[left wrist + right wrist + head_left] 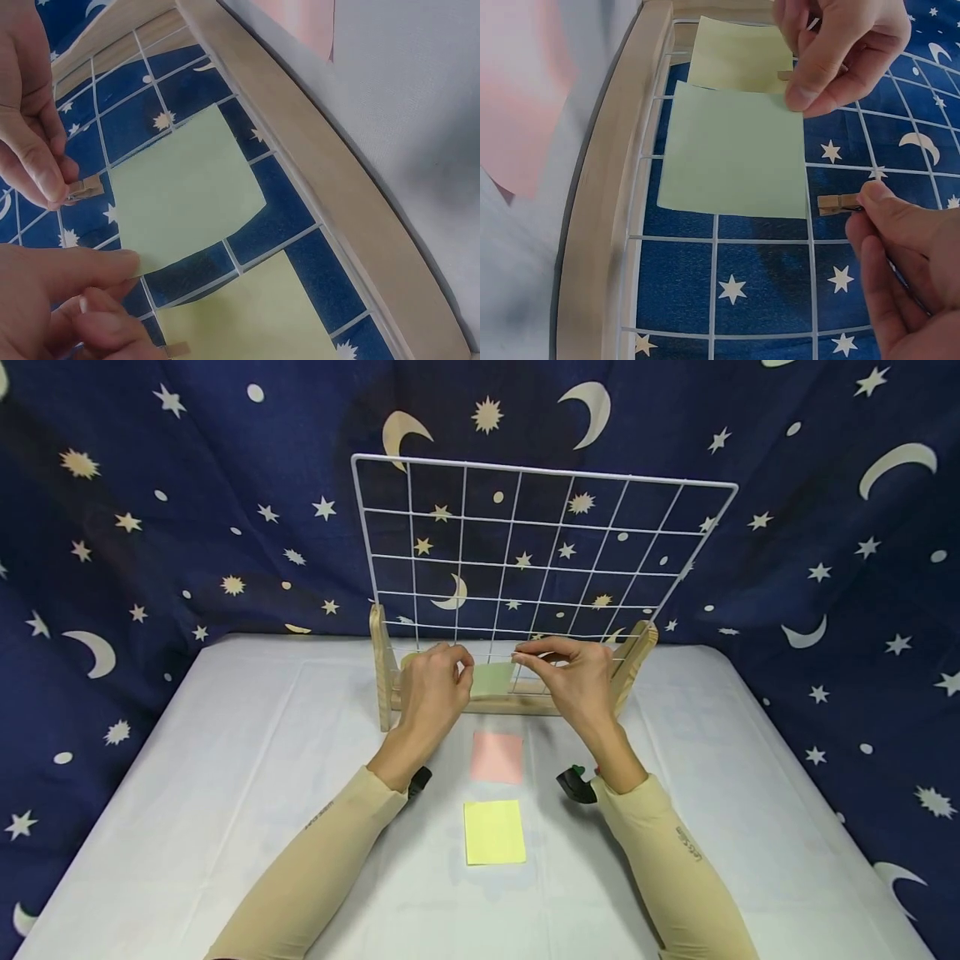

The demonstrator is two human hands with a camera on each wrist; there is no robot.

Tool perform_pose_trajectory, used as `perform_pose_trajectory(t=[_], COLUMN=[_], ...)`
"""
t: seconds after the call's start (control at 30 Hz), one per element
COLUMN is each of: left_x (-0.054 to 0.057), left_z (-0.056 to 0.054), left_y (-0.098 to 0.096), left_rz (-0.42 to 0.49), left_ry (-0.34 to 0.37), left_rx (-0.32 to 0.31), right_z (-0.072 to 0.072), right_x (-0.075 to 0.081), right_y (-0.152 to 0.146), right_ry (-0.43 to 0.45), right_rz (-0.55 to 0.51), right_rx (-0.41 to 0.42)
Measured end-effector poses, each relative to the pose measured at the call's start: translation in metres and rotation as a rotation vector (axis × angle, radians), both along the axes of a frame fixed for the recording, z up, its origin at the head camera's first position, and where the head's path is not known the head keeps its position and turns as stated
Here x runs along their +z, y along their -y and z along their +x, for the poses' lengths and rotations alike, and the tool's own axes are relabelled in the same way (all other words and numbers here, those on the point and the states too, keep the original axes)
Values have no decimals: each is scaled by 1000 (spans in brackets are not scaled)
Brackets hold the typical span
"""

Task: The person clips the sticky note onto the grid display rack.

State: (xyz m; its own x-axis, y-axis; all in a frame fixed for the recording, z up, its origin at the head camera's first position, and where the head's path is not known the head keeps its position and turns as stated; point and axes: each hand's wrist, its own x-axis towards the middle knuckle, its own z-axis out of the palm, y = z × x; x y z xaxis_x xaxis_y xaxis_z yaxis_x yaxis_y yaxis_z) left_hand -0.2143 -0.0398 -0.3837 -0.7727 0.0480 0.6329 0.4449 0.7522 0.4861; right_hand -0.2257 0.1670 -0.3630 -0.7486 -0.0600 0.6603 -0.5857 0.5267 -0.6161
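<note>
My left hand point(435, 685) pinches the top corner of a pale green sticky note point(184, 195), which lies against a white wire grid point(540, 564). Between the thumb and fingers of my right hand point(577, 681) is a small wooden clothespin point(838, 204). Its tip is just beside the note's upper edge, apart from it in the right wrist view. A yellow-green note point(739, 52) hangs next to the green one, with another clothespin point(784, 75) at its edge, partly hidden by my left hand.
Wooden feet point(381, 668) and a wooden base bar point(517, 704) hold the grid up on a white-covered table point(247, 760). A pink note point(497, 757) and a yellow note point(495, 832) lie in front. Behind hangs a dark blue cloth point(285, 460) with moons and stars.
</note>
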Motion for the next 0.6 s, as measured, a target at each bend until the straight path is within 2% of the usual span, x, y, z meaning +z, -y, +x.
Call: perform_pose_trajectory(t=[0.3,0.6], left_x=[-1,0], left_z=[-1,-3], left_y=[-3,-3], left_rz=[22,32], left_ry=[-13,-39], left_rx=[13,19], right_z=[-1,-4], right_x=[-4,-6], right_y=[1,4], right_ry=[-8,-17], right_rz=[-36,-38], right_rx=[25,-2])
